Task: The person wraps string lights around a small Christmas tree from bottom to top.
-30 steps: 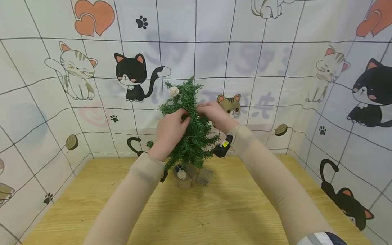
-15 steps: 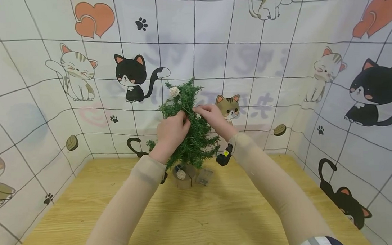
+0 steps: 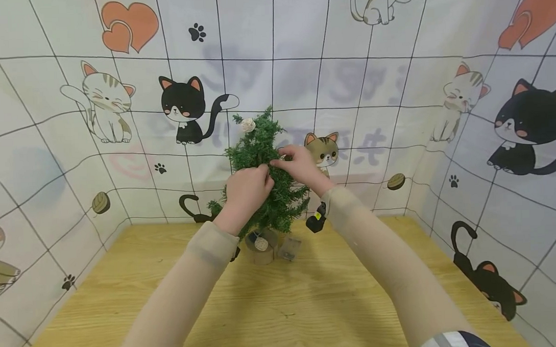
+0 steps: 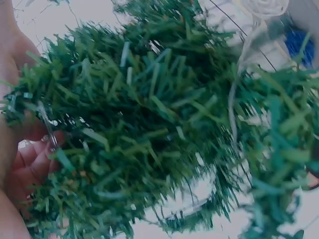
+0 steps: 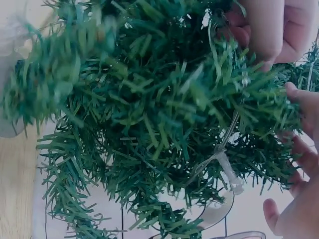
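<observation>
A small artificial Christmas tree (image 3: 288, 193) stands between both hands. My left hand (image 3: 244, 190) has curled fingers, their tips in the foliage at mid-height. My right hand (image 3: 300, 165) reaches in from the other side, thumb tip near the left fingertips, index finger bent at the branches. Whether it pinches anything is hidden. A thin clear wire (image 5: 232, 129) with a small clear bulb-like piece (image 5: 229, 172) runs through the needles. In the left wrist view, a shiny wire length (image 4: 49, 127) meets the fingertips. One white woven ball (image 3: 247, 125) sits near the treetop.
Another white woven ball (image 3: 260, 244) hangs in front of the round tree base (image 3: 264, 258). Right of the base lies a clear flat box (image 3: 290, 248). Cloth walls (image 3: 348, 89) printed with cats surround the wooden table (image 3: 287, 301).
The right thumb has moved down and in toward the left fingertips, its index finger now apart from the thumb. My left hand has shifted slightly down and right.
</observation>
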The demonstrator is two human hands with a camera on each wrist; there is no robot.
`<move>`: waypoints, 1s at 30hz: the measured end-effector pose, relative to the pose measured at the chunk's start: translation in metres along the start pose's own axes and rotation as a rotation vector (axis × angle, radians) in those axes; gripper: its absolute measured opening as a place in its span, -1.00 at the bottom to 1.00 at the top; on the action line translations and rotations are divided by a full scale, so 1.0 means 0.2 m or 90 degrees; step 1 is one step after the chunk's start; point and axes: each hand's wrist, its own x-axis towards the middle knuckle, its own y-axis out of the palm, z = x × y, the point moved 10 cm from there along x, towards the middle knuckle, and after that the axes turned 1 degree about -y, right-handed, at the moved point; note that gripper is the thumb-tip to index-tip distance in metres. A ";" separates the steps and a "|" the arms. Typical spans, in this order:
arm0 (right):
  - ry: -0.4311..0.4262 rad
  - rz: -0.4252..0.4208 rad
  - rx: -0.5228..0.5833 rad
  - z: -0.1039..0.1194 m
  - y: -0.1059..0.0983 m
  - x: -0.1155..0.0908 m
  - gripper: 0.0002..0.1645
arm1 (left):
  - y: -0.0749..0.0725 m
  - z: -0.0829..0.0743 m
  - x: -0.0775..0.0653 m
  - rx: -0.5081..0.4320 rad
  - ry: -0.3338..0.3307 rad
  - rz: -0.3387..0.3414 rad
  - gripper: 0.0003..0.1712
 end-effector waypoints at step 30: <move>0.000 0.079 -0.011 -0.01 0.01 0.00 -0.32 | -0.17 0.06 -0.09 -0.112 0.003 0.028 -0.75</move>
